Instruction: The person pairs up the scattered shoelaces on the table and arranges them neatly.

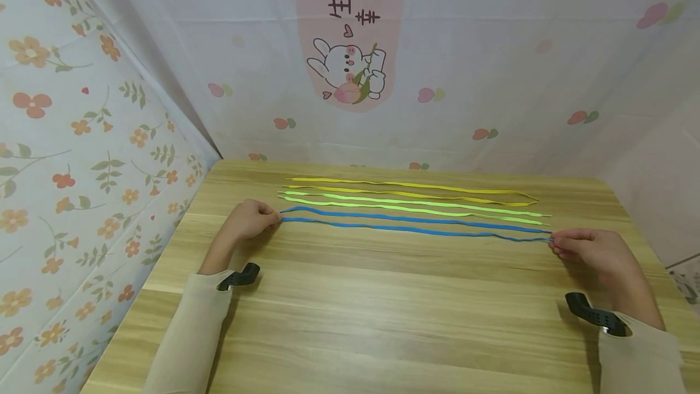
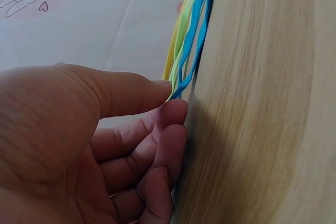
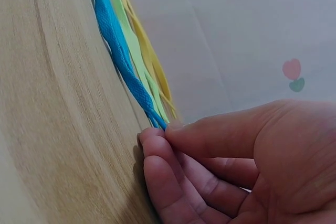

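Note:
Two flat blue shoelaces lie stretched side by side across the wooden table. At the left end of the front blue shoelace, my left hand pinches its tip between thumb and index finger. My right hand holds the opposite tip the same way, its other fingers curled beneath, as the right wrist view shows. Just behind runs the back blue shoelace, roughly parallel, its left end close to my left fingertips. The front lace is slightly wavy near its right end.
Behind the blue pair lie two light green laces, then yellow lacing whose two strands meet at the right. A printed cloth hangs along the table's back edge, and a floral cloth hangs at the left.

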Tool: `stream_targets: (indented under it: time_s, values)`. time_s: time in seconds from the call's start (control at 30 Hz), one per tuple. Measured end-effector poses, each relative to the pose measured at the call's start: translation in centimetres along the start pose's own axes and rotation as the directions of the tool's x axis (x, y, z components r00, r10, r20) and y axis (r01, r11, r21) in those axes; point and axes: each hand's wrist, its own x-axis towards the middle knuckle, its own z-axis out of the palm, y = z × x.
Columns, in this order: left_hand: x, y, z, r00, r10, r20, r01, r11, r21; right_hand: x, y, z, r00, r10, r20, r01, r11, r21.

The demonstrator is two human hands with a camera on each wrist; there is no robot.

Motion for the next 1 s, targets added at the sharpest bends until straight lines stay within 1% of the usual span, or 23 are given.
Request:
stream_targets:
  time_s: [0.13, 0.33, 0.47, 0.63, 0.87, 1.0]
  values:
    - [-0.06, -0.04, -0.10, 1.000, -0.007, 0.003, 0.007, 1.000, -0.007, 0.09, 0.06, -0.03, 1.000, -0.007, 0.013, 0.007, 1.000, 0.013]
    - [-0.08, -0.08, -0.22, 1.000, -0.017, 0.007, 0.017, 1.000, -0.013, 0.18, 0.14, -0.21, 1.000, 0.001, 0.009, -0.001, 1.000, -0.016]
    - [-0.11, -0.07, -0.28, 1.000, -0.010, 0.003, 0.010, 1.000, -0.010, 0.18, 0.13, -0.29, 1.000, 0.006, 0.012, -0.006, 1.000, -0.016]
    - [-0.11, -0.10, -0.27, 1.000, -0.006, 0.001, 0.006, 1.000, -0.015, 0.22, 0.25, -0.39, 1.000, 0.001, 0.028, -0.002, 1.000, 0.020]
    - [-0.07, -0.21, -0.25, 1.000, 0.006, 0.006, -0.006, 0.999, -0.036, 0.56, 0.75, -0.50, 1.000, -0.010, 0.019, 0.010, 1.000, -0.005]
    - [-0.06, -0.12, -0.27, 1.000, 0.002, 0.006, -0.002, 0.999, -0.043, 0.54, 0.67, -0.57, 1.000, -0.014, 0.028, 0.014, 1.000, 0.019]
